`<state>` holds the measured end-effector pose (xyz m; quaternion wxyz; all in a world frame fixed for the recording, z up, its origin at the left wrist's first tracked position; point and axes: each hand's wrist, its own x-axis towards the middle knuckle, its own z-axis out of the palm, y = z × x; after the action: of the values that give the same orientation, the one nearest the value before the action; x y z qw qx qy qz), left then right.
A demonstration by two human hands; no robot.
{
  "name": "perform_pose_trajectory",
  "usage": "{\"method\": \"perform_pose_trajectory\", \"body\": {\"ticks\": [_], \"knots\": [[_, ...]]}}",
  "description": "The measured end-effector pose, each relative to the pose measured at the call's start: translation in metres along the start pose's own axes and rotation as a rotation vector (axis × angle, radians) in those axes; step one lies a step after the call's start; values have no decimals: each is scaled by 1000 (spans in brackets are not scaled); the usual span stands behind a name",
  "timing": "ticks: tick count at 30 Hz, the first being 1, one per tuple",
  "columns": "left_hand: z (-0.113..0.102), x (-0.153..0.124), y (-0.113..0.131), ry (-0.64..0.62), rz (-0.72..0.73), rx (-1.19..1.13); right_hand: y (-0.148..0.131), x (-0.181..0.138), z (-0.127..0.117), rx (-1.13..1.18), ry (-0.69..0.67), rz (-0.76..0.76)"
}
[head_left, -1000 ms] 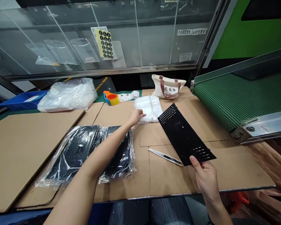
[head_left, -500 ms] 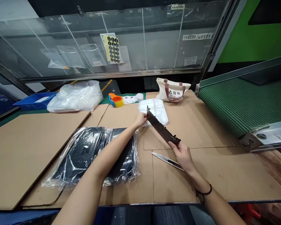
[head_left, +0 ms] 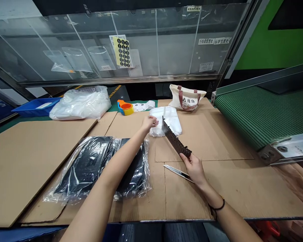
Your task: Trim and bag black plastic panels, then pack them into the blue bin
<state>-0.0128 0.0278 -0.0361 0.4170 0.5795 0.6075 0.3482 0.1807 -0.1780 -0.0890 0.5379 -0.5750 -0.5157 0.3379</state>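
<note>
My right hand (head_left: 194,167) grips the near end of a black perforated panel (head_left: 175,142), which is held on edge above the cardboard. My left hand (head_left: 149,122) reaches to a stack of clear plastic bags (head_left: 168,120) at the middle of the bench and pinches the left edge of the top bag. The far end of the panel sits close beside that hand. A bundle of black panels wrapped in clear plastic (head_left: 101,164) lies under my left forearm.
A utility knife (head_left: 178,172) lies on the cardboard sheets (head_left: 35,151) just left of my right hand. A tape dispenser (head_left: 125,108), a canvas tote bag (head_left: 187,97), a full white plastic bag (head_left: 80,103) and a blue tray (head_left: 35,106) stand at the back. A green conveyor belt (head_left: 262,111) runs along the right.
The panel was turned from flat to on edge and brought left toward the bag stack. My left hand has stayed at the stack's edge.
</note>
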Motion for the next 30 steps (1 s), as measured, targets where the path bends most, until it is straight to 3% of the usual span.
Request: {"method": "perform_pose_trajectory", "body": {"ticks": [5, 9, 12, 14, 18, 20, 24, 27, 30], "knots": [[-7, 1, 21, 169, 77, -40, 7, 8, 0, 178, 41, 108], [-15, -16, 24, 196, 181, 75, 8, 13, -7, 379, 110, 203], [-25, -30, 23, 127, 193, 178, -3, 5, -20, 515, 148, 239], [-31, -38, 23, 35, 162, 228, -12, -8, -30, 609, 104, 297], [-31, -56, 28, -202, 132, 299, -24, -43, -42, 938, -137, 646], [-26, -66, 32, -273, 158, 336, -26, -57, -41, 1045, -176, 788], [-12, -78, 36, -294, 258, 466, -30, -68, -29, 1100, 27, 815], [-3, -86, 37, -227, 349, 618, -32, -75, -18, 1090, 174, 770], [7, -98, 36, -133, 419, 781, -29, -87, -5, 1086, 229, 732]]}}
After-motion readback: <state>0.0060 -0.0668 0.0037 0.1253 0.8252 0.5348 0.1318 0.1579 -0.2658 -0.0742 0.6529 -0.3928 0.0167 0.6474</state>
